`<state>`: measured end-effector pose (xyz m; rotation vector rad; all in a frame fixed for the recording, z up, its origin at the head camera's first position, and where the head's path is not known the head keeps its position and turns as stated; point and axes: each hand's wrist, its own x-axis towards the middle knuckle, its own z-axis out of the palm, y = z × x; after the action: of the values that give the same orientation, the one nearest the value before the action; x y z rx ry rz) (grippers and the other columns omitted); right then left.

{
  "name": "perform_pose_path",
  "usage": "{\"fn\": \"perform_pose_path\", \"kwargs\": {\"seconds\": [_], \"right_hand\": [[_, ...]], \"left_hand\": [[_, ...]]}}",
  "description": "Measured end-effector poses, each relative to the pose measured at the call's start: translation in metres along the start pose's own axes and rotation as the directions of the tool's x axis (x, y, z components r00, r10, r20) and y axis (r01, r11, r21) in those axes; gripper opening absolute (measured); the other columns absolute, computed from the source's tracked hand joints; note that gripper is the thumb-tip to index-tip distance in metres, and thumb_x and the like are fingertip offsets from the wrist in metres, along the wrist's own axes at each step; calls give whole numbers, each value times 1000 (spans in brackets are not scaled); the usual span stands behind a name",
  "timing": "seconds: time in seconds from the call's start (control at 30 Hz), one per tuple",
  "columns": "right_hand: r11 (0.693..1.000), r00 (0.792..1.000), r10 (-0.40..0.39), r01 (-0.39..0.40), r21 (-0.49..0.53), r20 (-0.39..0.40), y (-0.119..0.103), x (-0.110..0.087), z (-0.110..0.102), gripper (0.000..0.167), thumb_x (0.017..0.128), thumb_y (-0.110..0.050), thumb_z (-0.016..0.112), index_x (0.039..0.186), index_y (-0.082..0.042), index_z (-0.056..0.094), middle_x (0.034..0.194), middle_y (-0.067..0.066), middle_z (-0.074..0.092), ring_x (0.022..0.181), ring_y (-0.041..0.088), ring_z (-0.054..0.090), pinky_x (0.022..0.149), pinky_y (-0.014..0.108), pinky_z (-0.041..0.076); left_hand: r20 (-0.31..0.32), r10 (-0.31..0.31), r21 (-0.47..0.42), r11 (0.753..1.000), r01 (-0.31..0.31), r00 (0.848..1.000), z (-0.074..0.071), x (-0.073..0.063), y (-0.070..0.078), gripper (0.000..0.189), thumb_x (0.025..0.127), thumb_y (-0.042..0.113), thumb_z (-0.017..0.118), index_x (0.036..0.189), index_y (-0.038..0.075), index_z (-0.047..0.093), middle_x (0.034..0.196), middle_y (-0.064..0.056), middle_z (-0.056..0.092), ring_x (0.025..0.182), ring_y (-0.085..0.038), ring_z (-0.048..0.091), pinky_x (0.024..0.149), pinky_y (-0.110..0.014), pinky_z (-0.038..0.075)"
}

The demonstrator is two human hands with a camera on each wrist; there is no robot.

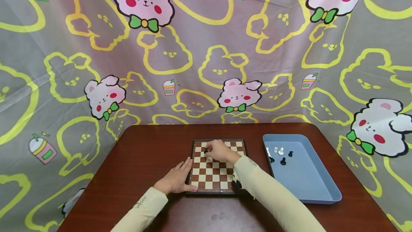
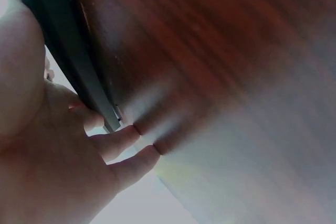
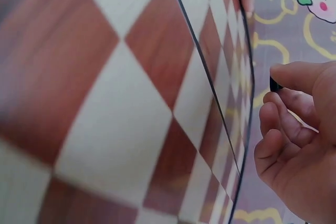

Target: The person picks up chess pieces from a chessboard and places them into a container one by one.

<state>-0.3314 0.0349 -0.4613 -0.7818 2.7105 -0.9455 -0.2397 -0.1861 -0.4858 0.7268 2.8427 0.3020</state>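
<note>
A brown-and-white chessboard [image 1: 206, 177] with a dark frame lies on the table. Over its far left part, my right hand [image 1: 220, 150] pinches a small black chess piece [image 1: 206, 150] between thumb and fingertips. In the right wrist view only a bit of the black piece [image 3: 273, 84] shows, the rest covered by the fingers. My left hand [image 1: 176, 179] rests at the board's left side, fingers extended along the edge and thumb by the near left corner. The left wrist view shows those fingers [image 2: 131, 166] beside the board's dark side [image 2: 73, 51], their tips at the tabletop.
Right of the board is a blue-grey tray [image 1: 309, 185]. Near its far left side lie several pieces, among them a white piece [image 1: 281, 151] and a black piece [image 1: 283, 161]. A dark object [image 1: 236, 184] shows under the right sleeve. Patterned cloth [image 1: 193, 63] hangs behind the table.
</note>
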Motion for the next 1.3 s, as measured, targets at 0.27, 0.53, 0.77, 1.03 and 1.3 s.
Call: {"fn": "perform_pose_path", "kwargs": {"seconds": [0.27, 0.53, 0.77, 1.03, 1.3], "right_hand": [[999, 1000, 5, -5, 32, 3, 3, -15, -22, 25, 91, -17, 64, 112, -3, 65, 90, 0, 64, 76, 12, 60, 66, 33, 50], [1000, 999, -16, 15, -23, -41, 6, -30, -44, 16, 90, -16, 65, 104, -8, 68, 87, -3, 63, 75, 10, 57, 64, 30, 48], [1000, 999, 11, -11, 4, -49, 11, -43, -62, 15, 89, -15, 66, 103, -8, 68, 85, -2, 62, 72, 12, 57, 61, 31, 48], [1000, 999, 24, -24, 13, -37, 20, -60, -83, 18, 90, -14, 65, 105, -6, 67, 84, -1, 61, 68, 13, 56, 59, 32, 46], [1000, 997, 22, -23, -19, -70, 38, -77, -100, 12, 88, -14, 67, 100, -12, 68, 82, -4, 62, 66, 12, 55, 59, 33, 45]], "left_hand": [[8, -16, -21, 1000, 16, 1000, -3, -1, 2, 111, 75, 68, 62, 149, -3, 18, 155, -20, 15, 133, -45, 28, 98, -56, 35], [19, -25, -32, 999, 26, 1000, -3, -2, 1, 112, 74, 68, 62, 150, -2, 16, 155, -19, 14, 133, -45, 27, 100, -57, 32], [28, -33, -44, 998, 34, 999, -2, -2, 0, 114, 73, 69, 61, 150, 0, 16, 155, -18, 13, 134, -44, 26, 100, -58, 32], [32, -23, -54, 998, 25, 999, -4, -3, 1, 112, 74, 68, 61, 150, -1, 15, 156, -18, 12, 134, -44, 26, 99, -59, 32], [38, -20, -46, 999, 22, 999, -7, -2, 1, 112, 75, 69, 60, 150, -1, 16, 155, -18, 13, 134, -44, 26, 99, -59, 32]]}}
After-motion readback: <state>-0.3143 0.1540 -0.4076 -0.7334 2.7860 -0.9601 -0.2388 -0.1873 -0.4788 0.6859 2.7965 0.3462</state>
